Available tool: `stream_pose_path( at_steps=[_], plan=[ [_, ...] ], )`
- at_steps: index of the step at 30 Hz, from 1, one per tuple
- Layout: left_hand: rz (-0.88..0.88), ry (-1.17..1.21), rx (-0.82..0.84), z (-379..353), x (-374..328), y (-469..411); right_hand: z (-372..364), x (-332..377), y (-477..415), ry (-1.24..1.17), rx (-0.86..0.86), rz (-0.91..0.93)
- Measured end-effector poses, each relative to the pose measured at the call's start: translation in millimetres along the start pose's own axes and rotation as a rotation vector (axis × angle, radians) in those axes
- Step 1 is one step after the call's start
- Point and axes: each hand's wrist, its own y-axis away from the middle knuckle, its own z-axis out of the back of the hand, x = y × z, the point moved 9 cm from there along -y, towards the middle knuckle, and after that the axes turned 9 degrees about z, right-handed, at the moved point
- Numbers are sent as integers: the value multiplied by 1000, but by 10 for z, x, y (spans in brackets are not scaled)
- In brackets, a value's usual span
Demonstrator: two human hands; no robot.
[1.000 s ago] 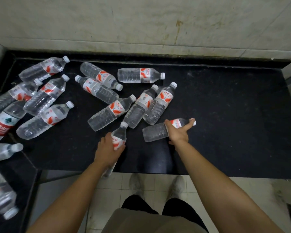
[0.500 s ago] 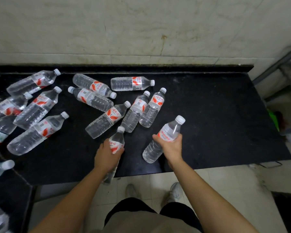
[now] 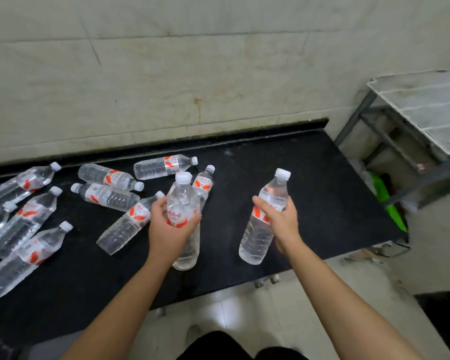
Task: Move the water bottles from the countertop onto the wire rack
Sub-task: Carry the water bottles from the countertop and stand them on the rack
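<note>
My left hand (image 3: 168,231) grips a clear water bottle (image 3: 183,198) with a red-and-white label, held upright above the black countertop (image 3: 309,193). A second water bottle (image 3: 260,229) is in my right hand (image 3: 281,222), tilted slightly with its white cap up. Several more bottles lie on their sides across the left half of the countertop, such as one (image 3: 164,166) near the wall and one (image 3: 122,224) just left of my left hand. The wire rack (image 3: 424,105) stands at the right, beyond the countertop's end.
A pale tiled wall (image 3: 192,74) backs the countertop. Under the rack's top shelf are grey frame bars (image 3: 390,141) and something bright green (image 3: 387,201) on the floor. Light floor tiles (image 3: 244,307) lie below the counter edge, and a dark mat (image 3: 442,315) lies at lower right.
Both hands have lifted their bottles off the countertop and turned them upright. The view has swung right, bringing the wire rack into sight.
</note>
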Motion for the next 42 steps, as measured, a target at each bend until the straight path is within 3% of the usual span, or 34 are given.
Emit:
stream_pose_path(
  at_steps=[9,14,21,32,42],
  plan=[
    [-95,75,195,-2162,-996,692,2219,535,-393,55,-117,157],
    [-181,64,258,-3558,-1494,1332,3888,756,-671,-23,-234,198],
    [-239,163,389,-4951,-2181,2004,5482,1210,-977,-110,-411,312],
    [-432,320,451,-6296,-3513,1989,6282,2074,-1887,-114,-466,613],
    [-438,397,316,-7323,-4188,900,6416,2588,-3731,-44,-280,620]
  ],
)
